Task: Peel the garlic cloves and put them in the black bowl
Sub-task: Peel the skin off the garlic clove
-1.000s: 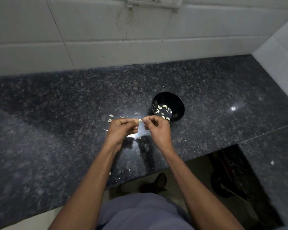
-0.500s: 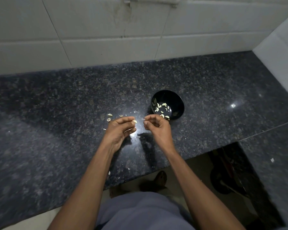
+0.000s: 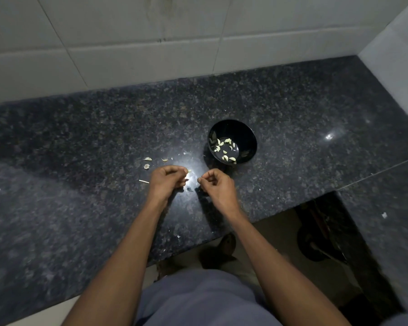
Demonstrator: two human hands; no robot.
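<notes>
A small black bowl (image 3: pixel 245 137) stands on the dark granite counter (image 3: pixel 80 137) and holds several pale peeled garlic cloves (image 3: pixel 224 147). Just in front of it, to the left, my left hand (image 3: pixel 167 182) pinches a small pale garlic clove (image 3: pixel 189 171) at its fingertips. My right hand (image 3: pixel 218 187) hovers a short gap to the right with thumb and forefinger curled together; what they pinch is too small to make out.
Bits of garlic skin (image 3: pixel 147 162) lie on the counter left of my hands. White tiled walls (image 3: pixel 151 43) close the back and right side. The counter's front edge (image 3: pixel 198 245) has a cut-out at the right, with the floor and a dark object below.
My hands have drawn apart: a second ago their fingertips met on the clove, now a gap separates them and the clove stays with the left hand. The view tilted down slightly.
</notes>
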